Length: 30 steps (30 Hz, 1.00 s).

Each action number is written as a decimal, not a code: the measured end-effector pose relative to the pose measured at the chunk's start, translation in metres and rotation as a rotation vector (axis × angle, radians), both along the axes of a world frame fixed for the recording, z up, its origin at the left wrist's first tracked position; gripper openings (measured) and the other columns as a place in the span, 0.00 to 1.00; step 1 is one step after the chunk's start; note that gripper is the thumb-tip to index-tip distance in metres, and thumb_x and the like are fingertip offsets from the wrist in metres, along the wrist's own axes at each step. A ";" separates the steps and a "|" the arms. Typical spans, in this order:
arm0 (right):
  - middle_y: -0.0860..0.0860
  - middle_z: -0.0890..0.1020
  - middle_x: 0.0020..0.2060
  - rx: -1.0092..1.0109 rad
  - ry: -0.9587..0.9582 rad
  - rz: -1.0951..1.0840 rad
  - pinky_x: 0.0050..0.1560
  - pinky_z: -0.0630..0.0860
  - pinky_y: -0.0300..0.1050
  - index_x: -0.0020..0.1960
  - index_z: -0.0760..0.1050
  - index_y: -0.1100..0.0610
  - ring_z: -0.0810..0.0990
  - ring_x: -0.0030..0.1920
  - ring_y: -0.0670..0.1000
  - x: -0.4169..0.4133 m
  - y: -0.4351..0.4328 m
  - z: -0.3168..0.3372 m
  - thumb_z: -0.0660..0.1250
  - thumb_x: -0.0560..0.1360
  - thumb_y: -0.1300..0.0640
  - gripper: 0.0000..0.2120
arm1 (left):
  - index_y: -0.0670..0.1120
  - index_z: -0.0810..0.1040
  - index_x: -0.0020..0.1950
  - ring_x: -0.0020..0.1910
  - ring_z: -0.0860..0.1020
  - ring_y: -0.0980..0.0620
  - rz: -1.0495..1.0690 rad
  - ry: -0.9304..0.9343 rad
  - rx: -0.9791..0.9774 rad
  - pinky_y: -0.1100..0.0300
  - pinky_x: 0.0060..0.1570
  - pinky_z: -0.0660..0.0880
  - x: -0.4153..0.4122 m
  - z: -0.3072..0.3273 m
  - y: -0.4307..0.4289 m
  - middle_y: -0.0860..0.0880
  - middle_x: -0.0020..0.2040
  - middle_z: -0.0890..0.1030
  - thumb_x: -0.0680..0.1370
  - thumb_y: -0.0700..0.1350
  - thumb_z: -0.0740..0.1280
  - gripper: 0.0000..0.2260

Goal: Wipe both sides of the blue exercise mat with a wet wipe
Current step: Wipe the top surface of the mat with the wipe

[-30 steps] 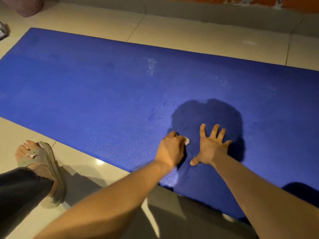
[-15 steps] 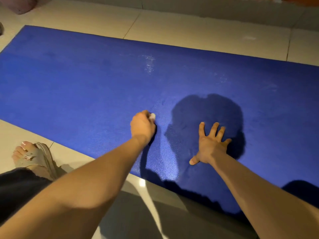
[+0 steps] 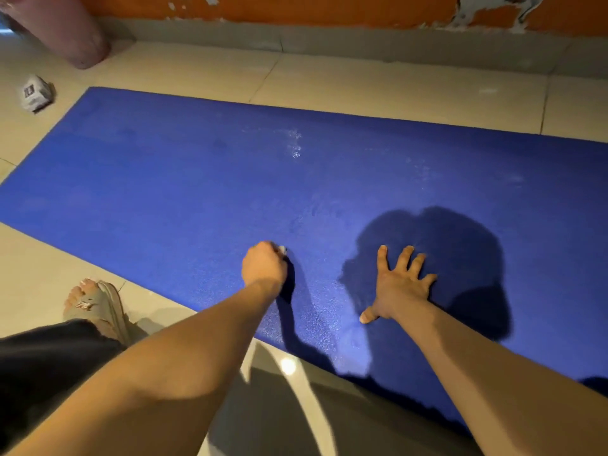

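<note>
Far to the left of the fingers, a small grey-and-white printed packet [image 3: 35, 93] lies on the pale tiled floor [image 3: 362, 83], just beyond the mat's corner. It may be the wipe pack, though its print is too small to read. Nearer, a foot in a beige strapped sandal [image 3: 95, 306] stands on the tiles beside the mat's near edge, probably so the person can crouch off the surface being cleaned.

The blue textured foam exercise mat [image 3: 164, 192] lies flat and unrolled on the floor, one face up, under both hands. The left hand [image 3: 265, 266] has its fingers clenched around a balled white wet wipe [image 3: 282, 249]. Only a scrap of it shows at the knuckles, pressed down onto the mat. Well ahead of those fingers, a whitish speckled smear [image 3: 296, 143] looks not yet wiped.

To the right, the right hand [image 3: 399, 284] lies palm down with its fingers [image 3: 382, 258] released and spread, holding nothing. I judge that it braces the body and pins the mat against sliding under the strokes. The underside is not yet turned up.
</note>
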State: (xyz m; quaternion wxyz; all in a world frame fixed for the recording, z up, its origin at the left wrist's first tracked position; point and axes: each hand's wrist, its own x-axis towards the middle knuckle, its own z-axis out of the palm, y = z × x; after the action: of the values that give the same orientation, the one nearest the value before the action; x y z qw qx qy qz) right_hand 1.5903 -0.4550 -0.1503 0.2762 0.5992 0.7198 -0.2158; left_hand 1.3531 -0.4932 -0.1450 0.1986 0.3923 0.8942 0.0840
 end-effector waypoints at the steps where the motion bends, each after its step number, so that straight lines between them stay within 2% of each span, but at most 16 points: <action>1: 0.68 0.36 0.76 -0.005 -0.003 0.008 0.69 0.59 0.74 0.78 0.26 0.53 0.41 0.76 0.73 0.002 0.000 0.003 0.78 0.55 0.28 0.76 | 0.42 0.82 0.46 0.47 0.81 0.36 0.061 -0.021 -0.028 0.50 0.45 0.77 0.007 0.004 -0.008 0.38 0.47 0.84 0.82 0.50 0.65 0.14; 4: 0.68 0.37 0.77 -0.012 0.018 0.062 0.69 0.59 0.72 0.78 0.26 0.52 0.42 0.76 0.73 0.010 0.001 0.014 0.76 0.57 0.26 0.75 | 0.42 0.80 0.42 0.48 0.81 0.35 0.025 -0.089 -0.073 0.52 0.45 0.75 0.060 0.012 -0.039 0.38 0.45 0.83 0.82 0.49 0.64 0.14; 6: 0.67 0.37 0.77 -0.023 0.017 0.080 0.70 0.59 0.71 0.78 0.26 0.51 0.42 0.77 0.72 0.012 0.002 0.015 0.76 0.59 0.27 0.73 | 0.44 0.74 0.36 0.45 0.79 0.34 -0.037 -0.121 -0.037 0.51 0.43 0.73 0.092 0.006 -0.050 0.40 0.39 0.80 0.81 0.46 0.63 0.15; 8: 0.66 0.37 0.78 -0.023 -0.001 0.071 0.70 0.59 0.71 0.79 0.26 0.51 0.42 0.77 0.72 0.014 0.002 0.015 0.77 0.60 0.29 0.72 | 0.43 0.66 0.33 0.37 0.71 0.34 -0.135 -0.168 0.060 0.49 0.39 0.71 0.109 0.000 -0.045 0.44 0.31 0.72 0.80 0.42 0.63 0.16; 10: 0.66 0.38 0.78 0.002 -0.016 0.071 0.70 0.58 0.71 0.79 0.26 0.50 0.42 0.77 0.72 0.012 0.001 0.010 0.77 0.60 0.29 0.72 | 0.43 0.65 0.33 0.34 0.65 0.41 -0.263 -0.194 0.112 0.50 0.35 0.66 0.108 -0.004 -0.034 0.46 0.31 0.69 0.80 0.42 0.63 0.15; 12: 0.66 0.38 0.78 0.000 -0.030 0.081 0.70 0.59 0.71 0.79 0.27 0.50 0.43 0.77 0.72 0.010 0.002 0.008 0.78 0.59 0.29 0.73 | 0.47 0.70 0.36 0.36 0.71 0.42 -0.378 -0.183 0.124 0.54 0.37 0.63 0.098 -0.008 -0.021 0.48 0.35 0.74 0.80 0.43 0.62 0.12; 14: 0.66 0.39 0.78 -0.027 -0.058 0.091 0.70 0.60 0.71 0.79 0.27 0.50 0.43 0.77 0.71 0.008 0.004 0.009 0.78 0.58 0.29 0.73 | 0.47 0.75 0.46 0.42 0.76 0.39 -0.417 -0.168 0.149 0.55 0.38 0.65 0.082 -0.010 -0.007 0.45 0.43 0.80 0.79 0.41 0.62 0.04; 17: 0.67 0.42 0.77 -0.047 -0.115 0.101 0.70 0.63 0.67 0.79 0.29 0.52 0.48 0.77 0.72 0.002 0.010 0.008 0.77 0.59 0.29 0.72 | 0.44 0.77 0.52 0.47 0.79 0.36 -0.411 -0.054 0.183 0.49 0.41 0.71 0.034 -0.015 0.018 0.40 0.49 0.81 0.79 0.40 0.62 0.06; 20: 0.63 0.57 0.75 0.063 -0.102 0.091 0.69 0.68 0.61 0.81 0.45 0.53 0.64 0.72 0.68 -0.006 0.027 0.016 0.75 0.65 0.30 0.60 | 0.43 0.82 0.53 0.50 0.80 0.35 -0.220 0.058 0.193 0.47 0.49 0.77 -0.036 -0.018 0.046 0.38 0.52 0.82 0.80 0.42 0.61 0.10; 21: 0.62 0.58 0.75 0.116 -0.087 0.071 0.69 0.67 0.61 0.81 0.48 0.54 0.65 0.71 0.67 -0.009 0.037 0.019 0.74 0.65 0.31 0.58 | 0.43 0.83 0.53 0.50 0.80 0.34 -0.155 0.070 0.181 0.47 0.49 0.76 -0.055 -0.020 0.051 0.38 0.53 0.81 0.81 0.42 0.62 0.10; 23: 0.64 0.50 0.78 0.129 -0.086 0.048 0.72 0.63 0.64 0.81 0.40 0.54 0.56 0.76 0.68 -0.010 0.056 0.021 0.76 0.63 0.30 0.64 | 0.42 0.84 0.53 0.49 0.79 0.33 -0.101 0.090 0.163 0.48 0.48 0.75 -0.071 -0.023 0.054 0.37 0.54 0.78 0.82 0.43 0.63 0.11; 25: 0.65 0.39 0.78 0.017 -0.084 0.048 0.74 0.56 0.68 0.80 0.31 0.54 0.43 0.79 0.68 -0.010 0.069 0.016 0.77 0.61 0.30 0.71 | 0.41 0.85 0.48 0.47 0.79 0.33 -0.118 0.072 0.182 0.48 0.46 0.74 -0.056 -0.022 0.054 0.36 0.51 0.78 0.81 0.43 0.64 0.11; 26: 0.66 0.37 0.78 -0.020 -0.079 0.045 0.74 0.55 0.69 0.79 0.29 0.54 0.40 0.79 0.68 -0.010 0.073 0.012 0.78 0.60 0.30 0.72 | 0.41 0.84 0.45 0.46 0.79 0.33 -0.138 0.049 0.193 0.49 0.44 0.73 -0.039 -0.022 0.054 0.36 0.49 0.79 0.81 0.43 0.64 0.11; 29: 0.66 0.36 0.77 -0.035 -0.089 0.050 0.74 0.56 0.68 0.79 0.28 0.54 0.40 0.78 0.69 -0.012 0.076 0.007 0.78 0.60 0.30 0.73 | 0.42 0.77 0.37 0.40 0.76 0.34 -0.305 -0.059 0.247 0.53 0.37 0.63 0.035 -0.023 0.049 0.38 0.40 0.78 0.79 0.41 0.65 0.11; 30: 0.66 0.36 0.78 -0.032 -0.088 0.053 0.74 0.56 0.68 0.79 0.27 0.54 0.40 0.78 0.69 -0.012 0.076 0.006 0.78 0.59 0.30 0.73 | 0.44 0.74 0.36 0.39 0.75 0.36 -0.370 -0.104 0.242 0.53 0.36 0.62 0.063 -0.021 0.046 0.40 0.38 0.78 0.78 0.40 0.65 0.10</action>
State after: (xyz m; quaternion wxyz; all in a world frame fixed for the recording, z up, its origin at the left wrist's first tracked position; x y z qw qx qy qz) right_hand 1.5786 -0.3795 -0.1442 0.3227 0.5845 0.7189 -0.1936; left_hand 1.4160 -0.4474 -0.1662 0.2079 0.5658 0.7789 0.1731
